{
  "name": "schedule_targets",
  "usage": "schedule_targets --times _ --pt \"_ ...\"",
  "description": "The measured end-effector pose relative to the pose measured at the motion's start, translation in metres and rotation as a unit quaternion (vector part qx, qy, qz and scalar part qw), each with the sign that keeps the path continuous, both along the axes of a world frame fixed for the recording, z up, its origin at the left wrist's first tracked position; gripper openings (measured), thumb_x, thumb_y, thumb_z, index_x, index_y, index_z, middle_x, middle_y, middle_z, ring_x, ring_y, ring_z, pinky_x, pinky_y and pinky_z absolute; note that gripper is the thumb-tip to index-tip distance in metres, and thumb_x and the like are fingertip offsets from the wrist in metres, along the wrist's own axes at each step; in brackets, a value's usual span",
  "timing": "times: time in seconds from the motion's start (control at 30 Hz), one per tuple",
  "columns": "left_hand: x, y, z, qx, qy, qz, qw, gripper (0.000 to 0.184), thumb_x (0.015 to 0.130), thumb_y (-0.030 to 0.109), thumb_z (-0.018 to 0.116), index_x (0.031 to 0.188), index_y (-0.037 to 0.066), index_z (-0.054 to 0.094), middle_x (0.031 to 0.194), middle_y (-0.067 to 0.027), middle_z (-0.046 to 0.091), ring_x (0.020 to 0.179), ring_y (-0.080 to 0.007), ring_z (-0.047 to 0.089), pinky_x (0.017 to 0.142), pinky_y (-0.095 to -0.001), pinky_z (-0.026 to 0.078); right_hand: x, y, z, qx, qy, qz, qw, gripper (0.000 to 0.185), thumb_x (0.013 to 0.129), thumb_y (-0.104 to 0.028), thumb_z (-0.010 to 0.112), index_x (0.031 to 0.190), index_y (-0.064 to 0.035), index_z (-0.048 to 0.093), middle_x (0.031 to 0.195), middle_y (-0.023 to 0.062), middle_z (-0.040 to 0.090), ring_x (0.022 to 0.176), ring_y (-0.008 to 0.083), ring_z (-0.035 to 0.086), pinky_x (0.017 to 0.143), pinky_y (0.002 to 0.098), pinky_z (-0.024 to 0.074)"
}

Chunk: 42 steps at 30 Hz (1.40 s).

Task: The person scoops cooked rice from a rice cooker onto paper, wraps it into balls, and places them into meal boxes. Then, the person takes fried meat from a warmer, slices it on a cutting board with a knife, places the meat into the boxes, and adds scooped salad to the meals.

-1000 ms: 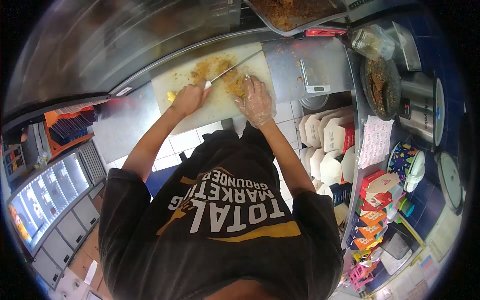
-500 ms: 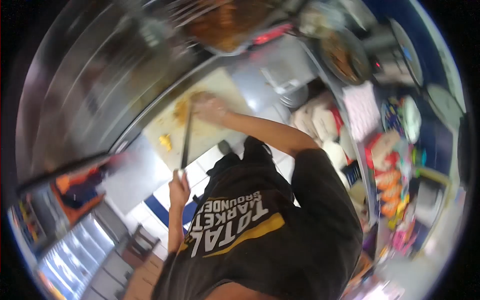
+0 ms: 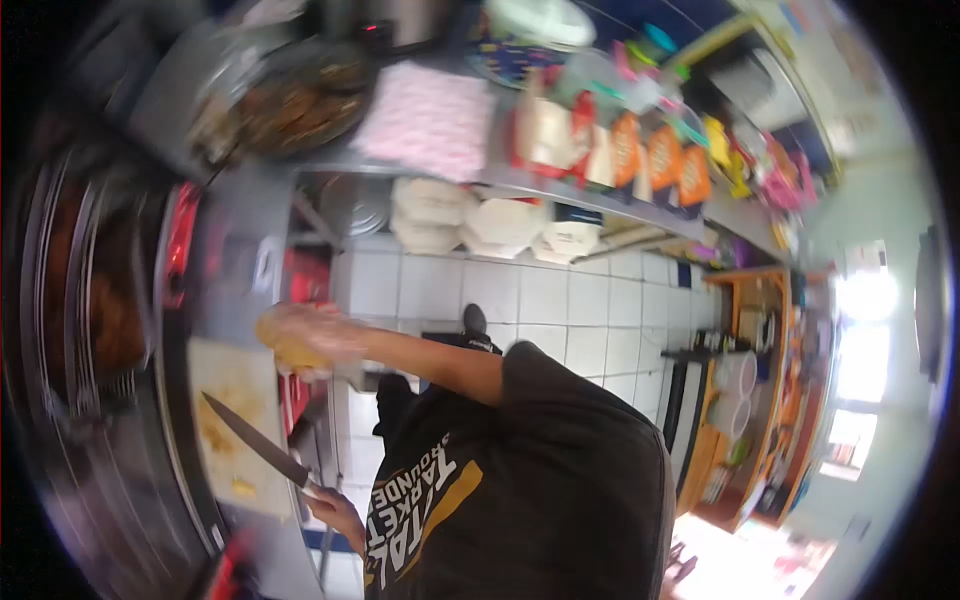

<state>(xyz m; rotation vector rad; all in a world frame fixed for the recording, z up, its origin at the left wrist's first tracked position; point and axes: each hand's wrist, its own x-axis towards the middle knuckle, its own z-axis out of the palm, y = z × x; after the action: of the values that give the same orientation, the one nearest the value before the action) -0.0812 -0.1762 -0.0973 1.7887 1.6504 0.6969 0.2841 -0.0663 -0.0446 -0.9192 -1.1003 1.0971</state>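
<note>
My left hand (image 3: 335, 508) grips the white handle of a long knife (image 3: 256, 441), whose blade lies slanting over the white cutting board (image 3: 262, 380). Orange-brown crumbs (image 3: 215, 430) and a small yellow piece (image 3: 243, 488) are on the board. My right hand (image 3: 320, 335), in a clear plastic glove, is raised beyond the board's far right corner. Its fingers are curled around a yellow-brown food clump (image 3: 290, 350), blurred by motion.
A metal counter (image 3: 225, 235) continues beyond the board. Behind it are a stone bowl of dark food (image 3: 300, 100), pink patterned paper (image 3: 425, 120) and red cartons (image 3: 550, 135). White boxes (image 3: 505, 225) sit below. Metal racks (image 3: 75, 290) stand left.
The view has swung to the right. My right hand has lifted off the board with food in it. The knife remains in my left hand, now at the board's near side.
</note>
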Motion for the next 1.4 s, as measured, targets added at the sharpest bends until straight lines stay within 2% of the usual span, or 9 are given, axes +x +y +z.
schedule_targets --times 0.17,0.3,0.37,0.63,0.7,0.8,1.0,1.27,1.4 --pt "0.138 -0.031 -0.040 0.086 -0.034 -0.078 0.993 0.042 0.109 0.037 0.043 0.086 0.002 0.045 0.064 -0.0006 0.034 0.057 -0.0102 0.035 0.049 -0.0323 0.028 0.265 -0.291 0.112 -0.185 0.178 -0.397 0.881 0.046 0.108 -0.039 0.044 0.144 -0.0106 0.048 0.120 0.0058 0.065 0.086 0.0157 0.066 0.076 0.0327 0.0567" --pt "0.245 -0.086 -0.029 -0.002 -0.115 -0.122 0.986 0.043 0.108 0.036 0.044 0.085 -0.001 0.048 0.066 -0.0021 0.039 0.060 -0.0108 0.036 0.052 -0.0316 0.028 0.467 -0.506 0.157 -0.192 -0.171 -0.692 0.674 0.049 0.101 -0.051 0.048 0.112 -0.0060 0.062 0.091 -0.0008 0.064 0.081 0.0141 0.062 0.069 0.0307 0.0507" --pt "0.246 -0.091 -0.059 -0.036 -0.126 -0.177 0.976 0.043 0.108 0.036 0.044 0.092 -0.004 0.053 0.067 -0.0027 0.040 0.060 -0.0113 0.035 0.052 -0.0310 0.028 0.570 -0.591 0.134 -0.125 0.001 -0.794 0.595 0.057 0.100 -0.059 0.047 0.113 -0.0059 0.064 0.086 0.0020 0.063 0.071 0.0150 0.061 0.065 0.0280 0.0517" --pt "0.277 -0.107 -0.041 0.036 -0.018 -0.238 0.971 0.046 0.105 0.037 0.048 0.113 -0.006 0.061 0.072 -0.0114 0.059 0.063 -0.0174 0.055 0.057 -0.0341 0.044 0.706 -0.708 -0.015 -0.499 -0.271 -0.672 0.475 0.039 0.102 -0.044 0.052 0.110 -0.0068 0.060 0.085 0.0051 0.055 0.070 0.0197 0.052 0.061 0.0358 0.0436" --pt "0.284 -0.112 -0.002 -0.215 -0.017 -0.111 0.970 0.040 0.104 0.033 0.050 0.110 -0.005 0.060 0.066 -0.0156 0.062 0.053 -0.0229 0.056 0.052 -0.0387 0.045 0.696 -0.683 -0.023 -0.524 -0.362 -0.630 0.445 0.040 0.103 -0.042 0.050 0.117 -0.0056 0.058 0.096 0.0069 0.056 0.081 0.0216 0.054 0.069 0.0369 0.0444" --pt "0.254 -0.113 -0.032 -0.043 0.070 -0.115 0.990 0.033 0.104 0.029 0.052 0.102 -0.003 0.057 0.058 -0.0218 0.057 0.053 -0.0352 0.061 0.050 -0.0485 0.043 0.680 -0.627 0.001 -0.394 -0.380 -0.699 0.460 0.043 0.104 -0.039 0.047 0.127 -0.0038 0.054 0.113 0.0095 0.056 0.097 0.0244 0.055 0.082 0.0386 0.0457" --pt "0.221 -0.124 -0.026 -0.052 0.045 0.020 0.997 0.033 0.102 0.032 0.055 0.099 -0.001 0.052 0.061 -0.0276 0.058 0.063 -0.0500 0.063 0.055 -0.0558 0.044 0.500 -0.320 0.156 0.113 -0.134 -0.515 0.839 0.043 0.103 -0.027 0.049 0.137 0.0001 0.054 0.137 0.0141 0.058 0.122 0.0275 0.059 0.101 0.0399 0.0478" --pt "0.093 -0.090 -0.022 -0.004 0.009 0.100 0.995 0.027 0.098 0.027 0.059 0.100 0.000 0.052 0.058 -0.0268 0.058 0.059 -0.0507 0.060 0.053 -0.0587 0.043 0.054 0.139 0.315 0.400 -0.460 -0.141 0.780 0.032 0.098 -0.031 0.058 0.108 -0.0032 0.071 0.105 0.0183 0.070 0.101 0.0370 0.066 0.091 0.0454 0.0504" --pt "0.033 -0.068 -0.009 -0.012 0.014 0.127 0.992 0.026 0.098 0.026 0.059 0.098 0.001 0.053 0.057 -0.0249 0.059 0.056 -0.0484 0.061 0.051 -0.0550 0.046 -0.065 0.358 0.307 0.185 -0.660 -0.108 0.720 0.050 0.103 -0.045 0.042 0.122 -0.0061 0.067 0.129 0.0216 0.064 0.122 0.0402 0.058 0.107 0.0452 0.0444"
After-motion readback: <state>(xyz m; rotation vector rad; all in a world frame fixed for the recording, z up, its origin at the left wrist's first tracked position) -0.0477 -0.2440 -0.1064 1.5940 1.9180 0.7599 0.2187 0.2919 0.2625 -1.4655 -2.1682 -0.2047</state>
